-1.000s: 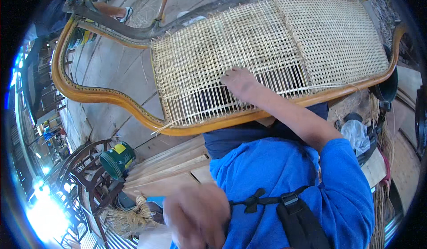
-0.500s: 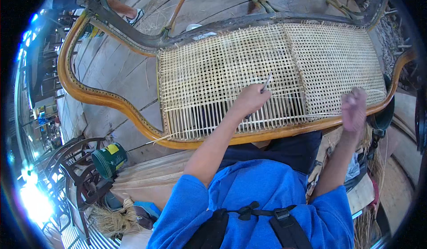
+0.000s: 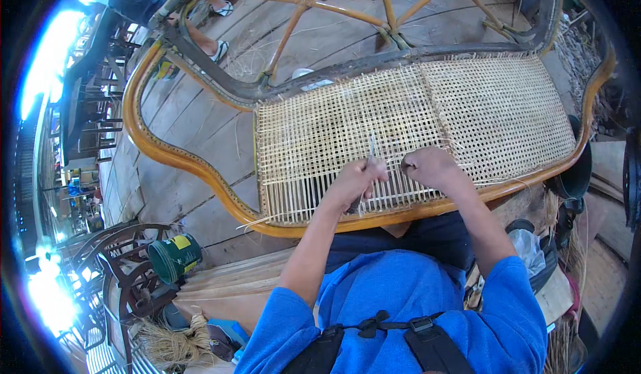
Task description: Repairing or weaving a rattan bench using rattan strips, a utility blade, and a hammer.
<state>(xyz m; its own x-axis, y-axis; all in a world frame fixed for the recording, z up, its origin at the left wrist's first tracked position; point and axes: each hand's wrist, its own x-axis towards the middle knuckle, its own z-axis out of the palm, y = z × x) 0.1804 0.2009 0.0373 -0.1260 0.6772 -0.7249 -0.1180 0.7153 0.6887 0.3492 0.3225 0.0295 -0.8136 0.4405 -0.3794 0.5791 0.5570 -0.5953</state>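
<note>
A woven cane panel fills a curved, honey-brown wooden frame in front of me. Its right section has a close lattice. On the left section, the weave is dense at the far side, while mostly lengthwise strands show along the near edge. My left hand is closed around a slim metal tool with a pointed tip sticking up past the fingers, over the cane. Just right of it, my right hand is curled shut above the near part of the panel; whatever its fingers pinch is hidden.
A dark green bucket stands at the left beside dark wooden chair frames. Bundled fibre strands lie at lower left. Beyond the panel are wooden struts and another person's foot. A clear plastic bag sits right.
My right hand has swung left from the panel's right end to beside my left hand, its fingers now curled. My left hand, still gripping the tool, has shifted slightly left and nearer me.
</note>
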